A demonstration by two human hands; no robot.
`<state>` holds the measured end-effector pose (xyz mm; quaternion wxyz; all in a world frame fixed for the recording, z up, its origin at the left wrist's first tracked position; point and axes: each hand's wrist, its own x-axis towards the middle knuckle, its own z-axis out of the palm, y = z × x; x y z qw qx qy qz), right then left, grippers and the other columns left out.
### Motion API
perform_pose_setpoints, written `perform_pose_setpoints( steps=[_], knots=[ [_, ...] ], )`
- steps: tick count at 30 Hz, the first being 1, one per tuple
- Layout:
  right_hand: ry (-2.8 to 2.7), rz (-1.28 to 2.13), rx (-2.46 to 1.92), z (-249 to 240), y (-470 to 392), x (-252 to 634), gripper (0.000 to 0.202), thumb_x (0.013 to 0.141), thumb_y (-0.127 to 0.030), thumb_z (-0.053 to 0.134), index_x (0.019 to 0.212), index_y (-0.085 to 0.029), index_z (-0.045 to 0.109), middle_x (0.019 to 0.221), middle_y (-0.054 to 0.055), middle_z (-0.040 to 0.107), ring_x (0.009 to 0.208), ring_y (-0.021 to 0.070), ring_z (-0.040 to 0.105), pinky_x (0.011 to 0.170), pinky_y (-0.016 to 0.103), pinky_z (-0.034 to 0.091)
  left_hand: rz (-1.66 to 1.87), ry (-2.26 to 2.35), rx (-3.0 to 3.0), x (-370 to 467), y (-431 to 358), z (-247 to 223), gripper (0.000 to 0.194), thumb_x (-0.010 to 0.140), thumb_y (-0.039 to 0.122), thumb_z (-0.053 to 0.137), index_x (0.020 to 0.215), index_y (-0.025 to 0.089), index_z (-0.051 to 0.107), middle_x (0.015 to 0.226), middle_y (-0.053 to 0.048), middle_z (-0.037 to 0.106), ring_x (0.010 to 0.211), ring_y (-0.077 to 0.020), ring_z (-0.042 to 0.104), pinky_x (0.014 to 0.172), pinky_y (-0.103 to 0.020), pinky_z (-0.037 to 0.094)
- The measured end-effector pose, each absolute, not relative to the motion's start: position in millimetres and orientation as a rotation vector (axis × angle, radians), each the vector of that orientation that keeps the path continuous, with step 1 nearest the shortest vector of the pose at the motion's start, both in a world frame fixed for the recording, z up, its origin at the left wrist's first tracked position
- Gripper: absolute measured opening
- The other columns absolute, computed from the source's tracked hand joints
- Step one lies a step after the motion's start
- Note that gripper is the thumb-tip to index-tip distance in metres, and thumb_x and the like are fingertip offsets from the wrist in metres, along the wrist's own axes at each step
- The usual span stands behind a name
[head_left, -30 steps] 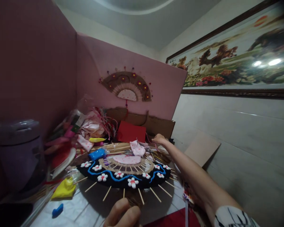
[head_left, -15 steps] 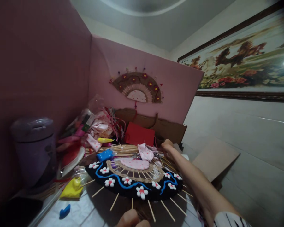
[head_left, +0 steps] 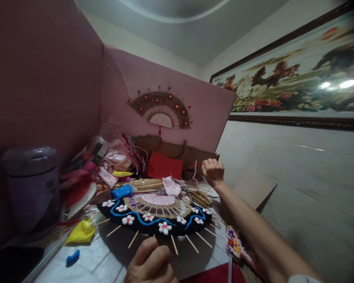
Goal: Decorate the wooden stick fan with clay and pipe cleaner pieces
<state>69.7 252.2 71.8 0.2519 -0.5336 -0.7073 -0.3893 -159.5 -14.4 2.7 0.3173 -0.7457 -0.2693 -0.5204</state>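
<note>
The right hand (head_left: 213,171) has risen at far right, pinching a red strand (head_left: 192,167) best drawn gently, while the left hand (head_left: 153,261) curls nearer, by the fan (head_left: 177,229), its hold unclear.

Bare left hand (head_left: 152,263), with rounded knuckles. Bare right hand (head_left: 213,171) and long, slender bare forearm (head_left: 253,228), smooth in outline. Pale, whitish sleeve (head_left: 302,279), cropped at the lower edge, bearing what appears to be a small dark marking; its full pattern is indiscernible.
</note>
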Motion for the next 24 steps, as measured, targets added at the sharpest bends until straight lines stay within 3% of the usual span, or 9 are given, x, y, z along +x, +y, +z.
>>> perform_pose_setpoints(
  steps=[7,15,20,24],
  knots=[
    [-1.66,-1.151,-1.472,96,242,85,0.029,0.092,-0.026,0.034,0.086,-0.015,0.06,0.082,0.011,0.06,0.08,0.0222,0.045,0.067,0.033,0.021,-1.458,-0.67,-1.932,-158,-20,14,0.033,0.083,0.012,0.046,0.051,0.017,0.044,0.045,0.003,0.05,0.06,-0.0127,0.052,0.073,-0.032,0.04],
    [-1.865,-1.097,-1.541,93,226,79,0.025,0.09,-0.025,0.038,0.087,-0.014,0.06,0.086,0.012,0.06,0.084,0.0218,0.048,0.069,0.032,0.024,-1.508,-0.691,-1.977,-159,-22,15,0.028,0.078,0.008,0.049,0.052,0.017,0.043,0.045,0.004,0.046,0.059,-0.0132,0.05,0.072,-0.032,0.04],
    [-2.133,-0.951,-1.65,74,223,74,0.021,0.09,-0.023,0.043,0.089,-0.013,0.06,0.092,0.012,0.061,0.09,0.0205,0.053,0.075,0.031,0.033,-1.522,-0.669,-1.976,-158,-23,15,0.028,0.078,0.008,0.049,0.052,0.017,0.043,0.044,0.003,0.046,0.058,-0.0133,0.05,0.071,-0.032,0.04],
    [-2.361,-0.77,-1.762,57,228,71,0.023,0.089,-0.032,0.05,0.103,-0.015,0.058,0.103,0.007,0.06,0.089,0.0172,0.058,0.078,0.036,0.047,-1.505,-0.668,-1.971,-157,-22,15,0.029,0.079,0.008,0.049,0.052,0.017,0.043,0.044,0.003,0.047,0.059,-0.0133,0.051,0.072,-0.032,0.041]
  ],
)
